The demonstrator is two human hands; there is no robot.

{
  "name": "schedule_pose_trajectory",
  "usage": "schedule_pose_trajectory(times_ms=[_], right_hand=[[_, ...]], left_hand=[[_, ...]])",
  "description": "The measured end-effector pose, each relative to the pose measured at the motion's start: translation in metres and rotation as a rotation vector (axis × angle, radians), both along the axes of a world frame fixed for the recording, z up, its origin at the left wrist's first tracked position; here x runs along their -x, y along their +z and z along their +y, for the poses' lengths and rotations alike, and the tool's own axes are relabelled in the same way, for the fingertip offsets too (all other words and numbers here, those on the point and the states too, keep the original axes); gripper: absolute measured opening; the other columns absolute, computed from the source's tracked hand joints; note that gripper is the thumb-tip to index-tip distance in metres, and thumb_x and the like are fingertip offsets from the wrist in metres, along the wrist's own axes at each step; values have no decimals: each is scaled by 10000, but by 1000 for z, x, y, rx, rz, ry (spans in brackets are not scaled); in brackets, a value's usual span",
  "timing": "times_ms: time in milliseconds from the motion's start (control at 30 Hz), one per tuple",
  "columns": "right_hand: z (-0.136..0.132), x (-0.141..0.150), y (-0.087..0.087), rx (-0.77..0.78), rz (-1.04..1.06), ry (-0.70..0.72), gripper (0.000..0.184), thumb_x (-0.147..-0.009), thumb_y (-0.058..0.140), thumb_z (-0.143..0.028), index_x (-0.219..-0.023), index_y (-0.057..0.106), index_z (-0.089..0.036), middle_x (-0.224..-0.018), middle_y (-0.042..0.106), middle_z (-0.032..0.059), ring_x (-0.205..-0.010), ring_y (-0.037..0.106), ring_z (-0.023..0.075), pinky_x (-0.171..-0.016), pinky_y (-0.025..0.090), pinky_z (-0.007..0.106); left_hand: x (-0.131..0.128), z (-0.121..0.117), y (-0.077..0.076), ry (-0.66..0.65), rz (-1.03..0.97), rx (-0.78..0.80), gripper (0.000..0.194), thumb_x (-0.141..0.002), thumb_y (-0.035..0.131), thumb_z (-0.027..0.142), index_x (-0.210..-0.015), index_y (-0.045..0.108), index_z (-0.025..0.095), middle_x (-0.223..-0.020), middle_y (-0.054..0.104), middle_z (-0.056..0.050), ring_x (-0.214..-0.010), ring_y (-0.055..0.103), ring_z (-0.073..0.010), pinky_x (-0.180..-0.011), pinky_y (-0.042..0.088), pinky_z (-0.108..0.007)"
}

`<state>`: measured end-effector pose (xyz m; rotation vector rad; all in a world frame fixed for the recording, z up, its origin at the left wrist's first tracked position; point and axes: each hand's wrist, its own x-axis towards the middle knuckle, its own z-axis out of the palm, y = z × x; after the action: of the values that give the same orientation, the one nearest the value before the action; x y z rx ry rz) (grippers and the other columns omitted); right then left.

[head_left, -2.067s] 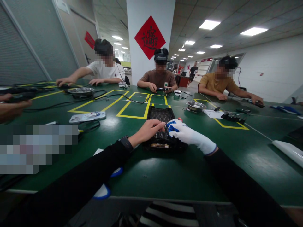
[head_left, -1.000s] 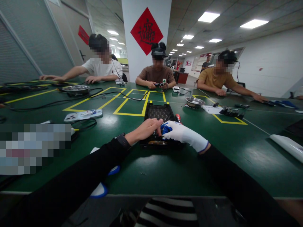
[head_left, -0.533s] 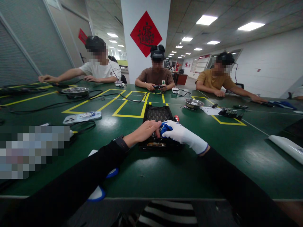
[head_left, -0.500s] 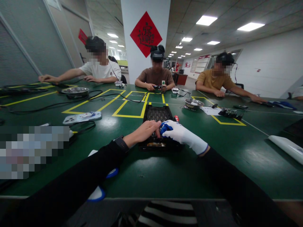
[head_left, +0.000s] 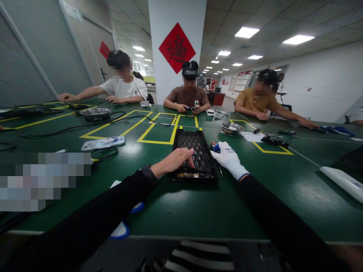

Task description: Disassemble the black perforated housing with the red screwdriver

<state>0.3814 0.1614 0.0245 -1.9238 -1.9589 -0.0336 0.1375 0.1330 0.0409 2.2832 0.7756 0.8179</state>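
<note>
In the head view, a black tray lies on the green table in front of the person, its floor dotted with rows of small shiny spots and a golden strip along its near end. The bare left hand reaches over the tray's left rim, fingers angled down inside; whether they pinch anything cannot be told. The gloved right hand is just beyond the right rim, at a red-handled tool beside the tray; how firmly the fingers close on it cannot be told. A metal bowl stands farther off to the right, its contents too small to make out.

Green surface stretches between the tray and the near edge, where a blue-edged glove lies under the left forearm. Yellow tape marks the far side; three co-workers sit beyond, before a pillar.
</note>
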Motion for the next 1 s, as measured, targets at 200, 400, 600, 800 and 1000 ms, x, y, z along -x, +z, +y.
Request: schedule_pose_trajectory(times_ms=[200, 400, 600, 800, 1000], right_hand=[[6, -3, 6, 275, 10, -311, 614, -683, 502, -579, -1096, 449, -128, -1032, 563, 172, -962, 575, 335, -768, 435, 425], [8, -4, 5, 281, 1, -315, 551, -688, 485, -553, -1050, 484, -136, -1029, 582, 168, -965, 578, 350, -769, 438, 443], [4, -5, 1, 204, 116, -289, 413, -711, 491, -494, -932, 540, -148, -992, 601, 169, -956, 578, 316, -805, 419, 437], [3, -1, 23, -124, 905, -59, 387, -811, 316, -507, -888, 506, -178, -832, 635, 94, -605, 548, 144, -526, 428, 262], [-23, 44, 52, 90, 1705, 451, 323, -815, 433, -447, -1064, 450, -242, -683, 636, -6, -339, 340, 48, -325, 232, 153]], left_hand=[[0, -1, 1, 2, -20, 21, 673, -905, 177, 489, -696, 714, 140, -725, 647, -62, -718, 544, -135, -783, 401, -260], [0, 2, -2, 5, 1, -33, 649, -906, 204, 476, -670, 715, 154, -730, 638, -51, -728, 527, -131, -842, 369, -270], [-2, 1, 0, -15, 8, -10, 648, -903, 199, 484, -712, 726, 158, -753, 646, -56, -740, 529, -134, -841, 374, -270], [0, 0, 4, 43, -37, 16, 562, -888, 270, 486, -810, 713, 150, -697, 603, -33, -691, 535, -124, -720, 393, -243], [-12, 6, 18, 122, -82, 37, 551, -883, 252, 502, -873, 668, 142, -580, 473, 16, -556, 449, -91, -560, 329, -217]])
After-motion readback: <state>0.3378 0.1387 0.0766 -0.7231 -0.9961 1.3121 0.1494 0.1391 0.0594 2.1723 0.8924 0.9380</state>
